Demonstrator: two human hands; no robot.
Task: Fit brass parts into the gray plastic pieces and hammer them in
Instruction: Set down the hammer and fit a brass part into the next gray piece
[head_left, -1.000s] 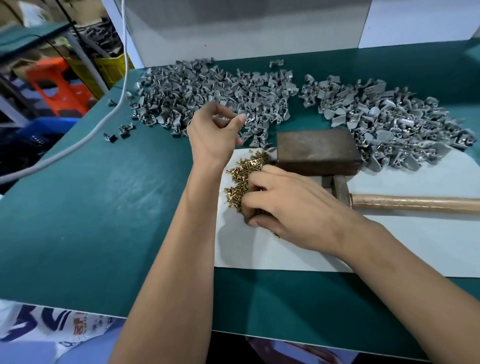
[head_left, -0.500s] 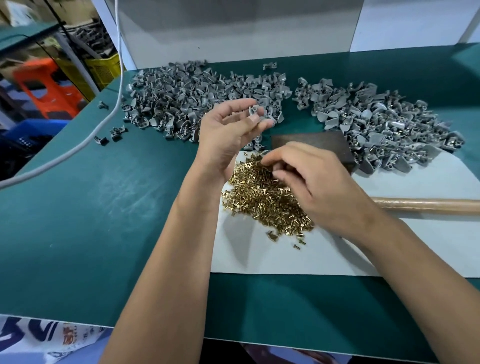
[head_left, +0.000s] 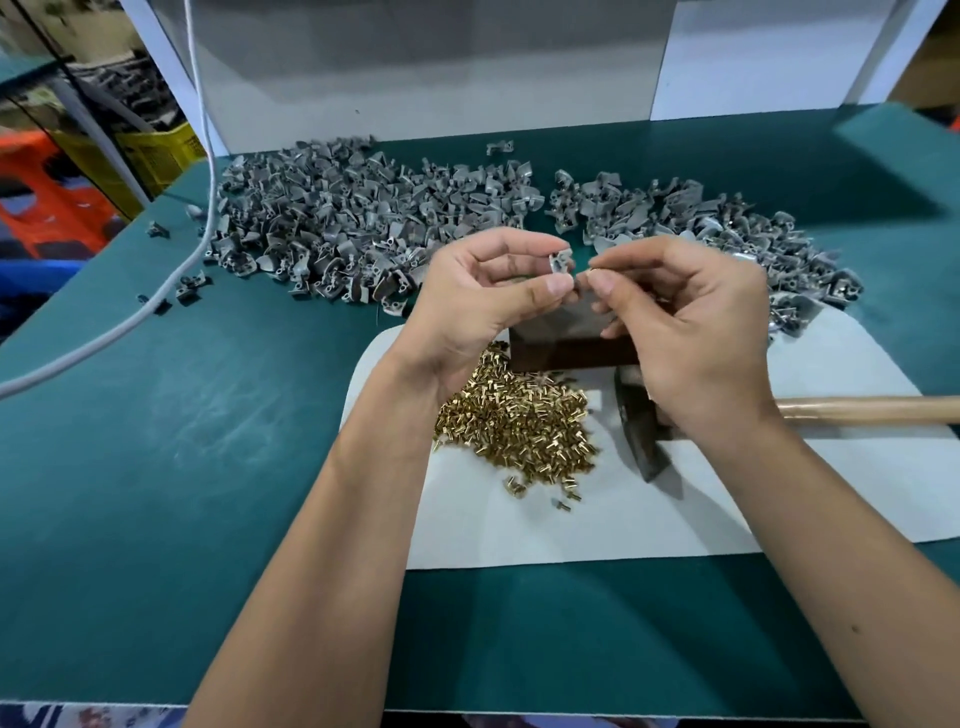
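My left hand (head_left: 478, 306) pinches one gray plastic piece (head_left: 561, 262) between thumb and fingers, raised above the table. Right beside it, my right hand (head_left: 691, 332) pinches a small brass part (head_left: 590, 269) at its fingertips, almost touching the gray piece. Under the hands lies a heap of brass parts (head_left: 514, 415) on a white sheet (head_left: 597, 519). A dark metal block (head_left: 566, 348) sits behind the heap, partly hidden by my hands. The hammer (head_left: 641, 431) lies on the sheet with its wooden handle (head_left: 872, 409) pointing right.
Two big piles of gray plastic pieces cover the back of the green table, one on the left (head_left: 353, 228) and one on the right (head_left: 701, 223). A white cable (head_left: 208, 171) hangs down at the left. A white wall panel (head_left: 415, 67) closes the back.
Both hands have lifted from the piles and come together. The left hand picked a gray piece, the right took a brass part from the heap, uncovering the hammer head.
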